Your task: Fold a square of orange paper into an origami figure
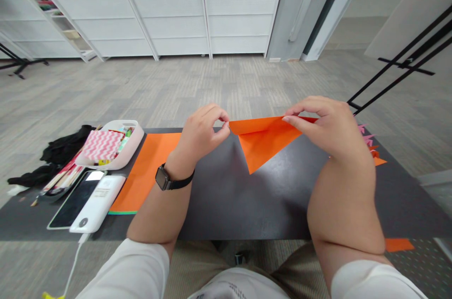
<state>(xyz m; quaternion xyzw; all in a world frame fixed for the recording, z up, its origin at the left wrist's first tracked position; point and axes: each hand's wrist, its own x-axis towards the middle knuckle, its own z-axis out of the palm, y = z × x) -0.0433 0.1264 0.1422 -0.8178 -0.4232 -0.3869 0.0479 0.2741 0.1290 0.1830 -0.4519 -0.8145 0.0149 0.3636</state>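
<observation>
1. Fingers (pixel 223 114) of the left hand (pixel 202 132) pinch folded orange paper (pixel 263 143) at one tip — the right hand (pixel 332 122) pinches its upper edge.
2. It hangs over the desk (pixel 247 209), near the far edge.
3. At the far right corner, pink shapes (pixel 367 138) — possibly paper.

A white shirt (pixel 226 287), a black square-faced watch (pixel 163 178) and apparently ribbed khaki trousers (pixel 192 266) are worn.

It looks like an office or studio room: grey carpet floor (pixel 212 83), a wall of white storage units (pixel 173 21) at twelve o'clock, filled open shelves (pixel 45 5) at ten.
</observation>
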